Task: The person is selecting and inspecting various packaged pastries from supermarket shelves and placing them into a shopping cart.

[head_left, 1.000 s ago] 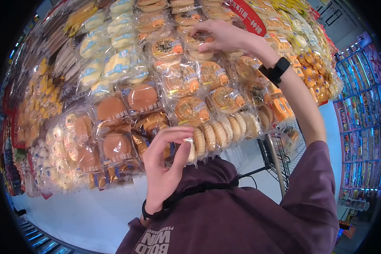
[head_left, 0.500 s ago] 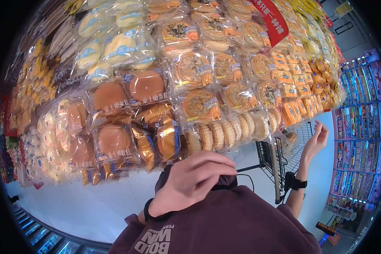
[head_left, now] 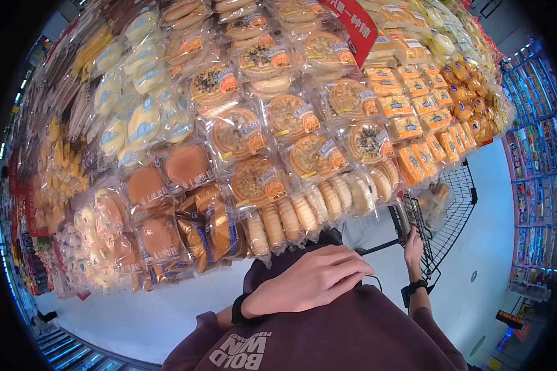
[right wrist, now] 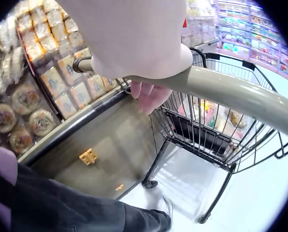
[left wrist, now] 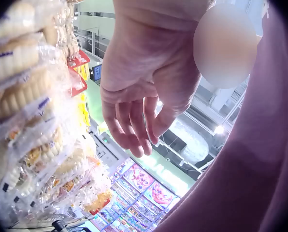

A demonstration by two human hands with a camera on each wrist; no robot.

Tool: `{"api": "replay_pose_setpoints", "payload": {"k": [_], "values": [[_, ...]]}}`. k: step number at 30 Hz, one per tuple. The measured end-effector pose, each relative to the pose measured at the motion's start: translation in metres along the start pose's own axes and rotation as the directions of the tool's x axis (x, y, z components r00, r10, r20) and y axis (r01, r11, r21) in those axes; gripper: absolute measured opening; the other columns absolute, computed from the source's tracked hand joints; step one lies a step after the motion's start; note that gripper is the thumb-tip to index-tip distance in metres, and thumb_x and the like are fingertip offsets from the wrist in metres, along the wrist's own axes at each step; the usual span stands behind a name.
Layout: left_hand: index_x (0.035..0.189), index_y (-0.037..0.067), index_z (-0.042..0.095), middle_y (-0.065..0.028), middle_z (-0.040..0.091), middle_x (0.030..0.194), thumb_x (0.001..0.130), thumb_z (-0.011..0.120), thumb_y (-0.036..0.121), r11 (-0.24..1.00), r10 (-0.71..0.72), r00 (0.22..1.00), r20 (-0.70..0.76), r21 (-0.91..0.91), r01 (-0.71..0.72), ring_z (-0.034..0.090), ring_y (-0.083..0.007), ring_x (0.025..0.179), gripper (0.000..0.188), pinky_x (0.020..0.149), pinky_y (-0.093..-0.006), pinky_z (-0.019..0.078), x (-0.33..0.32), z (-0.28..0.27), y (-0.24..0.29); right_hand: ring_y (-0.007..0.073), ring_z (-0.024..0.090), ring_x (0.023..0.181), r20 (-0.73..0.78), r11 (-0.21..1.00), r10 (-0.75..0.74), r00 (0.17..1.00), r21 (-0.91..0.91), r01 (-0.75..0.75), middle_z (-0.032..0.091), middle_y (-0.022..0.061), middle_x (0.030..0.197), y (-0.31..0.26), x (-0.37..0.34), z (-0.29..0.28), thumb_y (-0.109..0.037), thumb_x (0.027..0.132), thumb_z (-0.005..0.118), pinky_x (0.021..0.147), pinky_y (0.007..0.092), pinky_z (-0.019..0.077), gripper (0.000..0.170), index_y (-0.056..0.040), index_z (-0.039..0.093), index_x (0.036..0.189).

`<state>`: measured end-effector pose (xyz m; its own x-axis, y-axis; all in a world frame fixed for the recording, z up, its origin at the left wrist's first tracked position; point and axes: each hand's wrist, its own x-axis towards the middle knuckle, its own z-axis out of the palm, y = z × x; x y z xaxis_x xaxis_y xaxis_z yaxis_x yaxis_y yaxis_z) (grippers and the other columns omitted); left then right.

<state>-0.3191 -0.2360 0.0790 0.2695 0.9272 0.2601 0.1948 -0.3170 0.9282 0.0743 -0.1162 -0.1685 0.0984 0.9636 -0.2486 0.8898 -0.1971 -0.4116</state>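
In the head view my left hand [head_left: 309, 281] hovers before the torso, fingers loosely bent with nothing in them. The left wrist view shows the same hand [left wrist: 148, 82] hanging relaxed beside wrapped pastries [left wrist: 25, 96]. My right hand [head_left: 413, 248] is at the shopping cart [head_left: 455, 213], right of the display. Up close, the right wrist view has this hand [right wrist: 139, 53] gripping the cart's grey-brown handle [right wrist: 231, 92], fingertips curled below the bar. Some bagged goods [right wrist: 226, 116] lie in the wire basket.
A sloping display holds wrapped round topped breads [head_left: 291, 114], brown cakes [head_left: 187, 164] and orange-wrapped packs [head_left: 405, 127]. A red sign [head_left: 356, 28] stands among them. Lit shelves [head_left: 532, 173] line the right side. Pale floor [head_left: 124, 328] runs along the display's front.
My right hand has come off the topped breads, swung down to the right and taken hold of the cart handle. The left hand has turned and shifted right before the torso.
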Motion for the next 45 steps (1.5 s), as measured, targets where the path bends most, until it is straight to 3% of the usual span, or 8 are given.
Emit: {"api": "replay_pose_setpoints", "payload": {"k": [18,23,27,33,35,37,40,45], "values": [[0.112,-0.001,0.057,-0.0166,0.059,0.112,0.093,0.056,0.022,0.937,-0.199,0.913,0.356,0.342,0.070,0.053,-0.0339,0.110,0.029,0.096,-0.0412,0.0408,0.163,0.203,-0.119,0.0490,0.061,0.075,0.286,0.912,-0.349,0.892,0.321,0.254,0.063,0.0272,0.075,0.018,0.029,-0.015,-0.034,0.100,0.043,0.067,0.0566,0.0467,0.031,-0.0049,0.055,0.098],[0.096,0.002,0.060,-0.0162,0.063,0.092,0.091,0.055,0.018,0.930,-0.200,0.948,0.248,0.352,0.104,0.058,-0.0330,0.094,0.018,0.087,-0.0429,0.0429,0.184,0.262,-0.201,0.0417,0.064,0.075,0.372,0.866,-0.487,0.791,0.327,0.379,0.065,0.0240,0.081,0.027,0.040,-0.032,-0.030,0.096,0.051,0.066,0.0515,0.0504,0.027,-0.0053,0.059,0.103],[0.093,0.002,0.064,-0.0134,0.066,0.087,0.091,0.056,0.022,0.735,-0.283,0.920,0.273,0.678,0.025,0.061,-0.0285,0.090,0.022,0.088,-0.0398,0.0404,0.195,0.288,-0.226,0.0386,0.063,0.064,0.337,0.791,-0.571,0.748,0.470,0.392,0.064,0.0215,0.071,0.042,0.088,-0.075,-0.026,0.090,0.059,0.060,0.0418,0.0523,0.026,-0.0017,0.067,0.090],[0.093,0.003,0.065,-0.0107,0.068,0.088,0.091,0.057,0.027,0.633,-0.400,0.884,0.244,0.771,0.074,0.062,-0.0247,0.090,0.025,0.088,-0.0386,0.0402,0.206,0.296,-0.223,0.0335,0.068,0.068,0.394,0.804,-0.069,0.917,0.566,-0.182,0.069,0.0198,0.077,0.164,0.193,-0.065,-0.016,0.086,0.058,0.067,0.0364,0.0548,0.020,0.0000,0.067,0.092],[0.093,0.003,0.065,-0.0109,0.068,0.088,0.090,0.057,0.026,0.605,-0.454,0.853,0.257,0.792,0.083,0.062,-0.0250,0.090,0.025,0.089,-0.0396,0.0406,0.210,0.297,-0.222,0.0205,0.067,0.065,0.292,0.964,-0.024,0.956,0.261,-0.056,0.067,0.0101,0.070,0.240,0.223,-0.029,-0.011,0.085,0.058,0.064,0.0321,0.0535,0.016,0.0013,0.065,0.093],[0.097,0.003,0.067,-0.0117,0.068,0.087,0.089,0.059,0.026,0.577,-0.451,0.856,0.253,0.814,0.063,0.063,-0.0271,0.087,0.026,0.083,-0.0386,0.0431,0.211,0.298,-0.225,0.0384,0.067,0.093,0.194,0.999,0.043,0.980,-0.024,-0.039,0.070,0.0208,0.097,0.308,0.241,0.004,-0.021,0.080,0.068,0.085,0.0434,0.0523,0.032,-0.0011,0.067,0.105],[0.098,0.004,0.067,-0.0116,0.068,0.088,0.088,0.061,0.028,0.538,-0.514,0.832,0.209,0.834,0.122,0.064,-0.0283,0.085,0.026,0.080,-0.0392,0.0460,0.220,0.302,-0.224,0.0374,0.065,0.101,0.222,0.946,0.286,0.932,0.089,-0.312,0.068,0.0222,0.106,0.358,0.255,0.023,-0.022,0.076,0.072,0.087,0.0413,0.0516,0.036,-0.0021,0.068,0.106],[0.092,0.005,0.065,-0.0117,0.068,0.087,0.087,0.062,0.027,0.499,-0.552,0.828,0.101,0.835,0.231,0.066,-0.0302,0.080,0.023,0.076,-0.0400,0.0506,0.226,0.312,-0.234,0.0357,0.063,0.106,0.160,0.919,0.334,0.929,0.163,-0.359,0.067,0.0226,0.108,0.373,0.267,0.047,-0.026,0.074,0.073,0.090,0.0399,0.0501,0.042,-0.0016,0.068,0.108]]}}
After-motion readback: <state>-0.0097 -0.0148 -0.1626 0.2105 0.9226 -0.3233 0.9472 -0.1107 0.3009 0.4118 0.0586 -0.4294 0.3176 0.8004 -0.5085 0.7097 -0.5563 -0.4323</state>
